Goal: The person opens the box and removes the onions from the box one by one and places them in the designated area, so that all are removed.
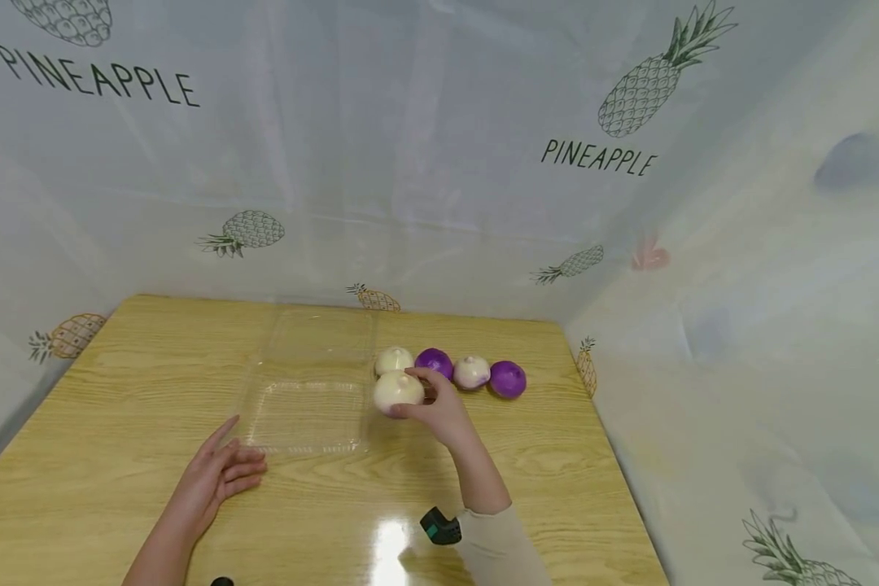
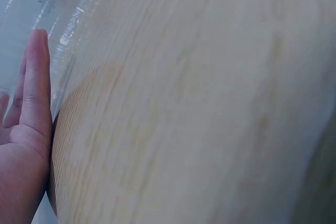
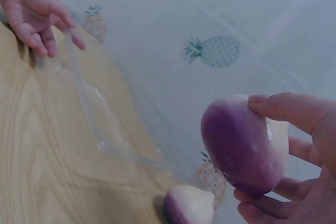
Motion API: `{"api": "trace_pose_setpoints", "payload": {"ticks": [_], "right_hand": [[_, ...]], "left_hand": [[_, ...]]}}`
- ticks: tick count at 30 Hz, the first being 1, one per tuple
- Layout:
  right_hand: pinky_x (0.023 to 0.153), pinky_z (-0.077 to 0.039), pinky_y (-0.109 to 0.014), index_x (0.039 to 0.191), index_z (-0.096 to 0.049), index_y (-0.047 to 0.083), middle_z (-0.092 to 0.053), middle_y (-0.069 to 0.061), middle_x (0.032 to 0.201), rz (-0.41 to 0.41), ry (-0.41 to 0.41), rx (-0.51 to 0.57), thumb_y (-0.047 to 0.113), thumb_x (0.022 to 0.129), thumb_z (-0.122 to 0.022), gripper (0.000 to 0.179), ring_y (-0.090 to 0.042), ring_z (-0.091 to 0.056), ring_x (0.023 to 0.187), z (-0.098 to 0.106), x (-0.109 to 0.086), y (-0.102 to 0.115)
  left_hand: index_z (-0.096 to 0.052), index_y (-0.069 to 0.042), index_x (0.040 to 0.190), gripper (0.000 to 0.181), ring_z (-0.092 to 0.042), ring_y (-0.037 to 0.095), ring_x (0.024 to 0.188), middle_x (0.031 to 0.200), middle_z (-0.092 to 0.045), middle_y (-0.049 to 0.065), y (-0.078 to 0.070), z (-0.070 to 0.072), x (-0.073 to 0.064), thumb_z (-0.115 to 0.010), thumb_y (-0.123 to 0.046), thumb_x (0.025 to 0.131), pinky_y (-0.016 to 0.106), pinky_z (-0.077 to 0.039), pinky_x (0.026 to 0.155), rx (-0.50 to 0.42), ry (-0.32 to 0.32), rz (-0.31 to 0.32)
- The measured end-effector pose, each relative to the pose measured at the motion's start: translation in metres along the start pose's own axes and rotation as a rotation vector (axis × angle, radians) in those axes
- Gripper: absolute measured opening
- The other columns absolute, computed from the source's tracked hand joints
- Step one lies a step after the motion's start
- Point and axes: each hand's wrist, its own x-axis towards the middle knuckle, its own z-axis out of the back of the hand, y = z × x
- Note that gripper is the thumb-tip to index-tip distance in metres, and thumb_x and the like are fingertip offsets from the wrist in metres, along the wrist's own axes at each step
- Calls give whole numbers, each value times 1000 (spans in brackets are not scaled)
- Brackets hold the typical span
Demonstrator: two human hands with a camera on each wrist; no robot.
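My right hand (image 1: 443,411) grips a turnip (image 1: 395,394) between thumb and fingers, above the table just right of a clear plastic box. In the right wrist view this turnip (image 3: 239,145) is purple on one side and white on the other. The box (image 1: 308,417) lies with its hinged lid (image 1: 318,340) folded back. At the box's front left corner is my left hand (image 1: 216,476), its fingers extended and holding nothing. Behind the held turnip stand a white turnip (image 1: 394,360), a purple one (image 1: 435,363), another white one (image 1: 472,373) and another purple one (image 1: 509,380).
The wooden table (image 1: 498,472) ends at a pineapple-printed sheet (image 1: 410,163) along its back, with more sheeting (image 1: 740,366) to the right. A small dark object (image 1: 222,581) shows at the bottom edge. A black device (image 1: 440,526) sits at the right wrist.
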Motion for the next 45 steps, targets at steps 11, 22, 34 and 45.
{"api": "trace_pose_setpoints", "payload": {"ticks": [11,22,34,45], "right_hand": [[82,-54,-39,136,-52,-1,-53,-25,128,-52,-94,49,9,80,-81,64,-35,-56,108,37,-1,-31],[83,-55,-39,135,-55,5,-55,-19,124,-53,-229,16,16,78,-84,65,-32,-58,104,68,4,-80],[77,-53,-35,132,-57,7,-58,-18,119,-106,-258,-133,20,78,-85,62,-29,-58,99,98,-2,-107],[74,-53,-35,135,-54,5,-48,-19,137,-133,-233,-206,18,79,-84,65,-33,-59,100,123,-15,-124]], "left_hand": [[13,-6,154,67,-68,25,96,104,-68,8,1,2,1,-34,-21,109,39,-57,82,-7,23,-18],[15,-4,152,65,-69,23,97,105,-69,6,2,3,2,-32,-19,109,38,-57,81,-15,50,-38],[16,-5,152,65,-68,23,97,104,-69,6,2,3,3,-31,-19,109,39,-57,82,-22,59,-35],[16,-4,152,65,-69,25,95,103,-69,8,2,3,3,-31,-16,109,39,-58,80,-55,75,-63]]}}
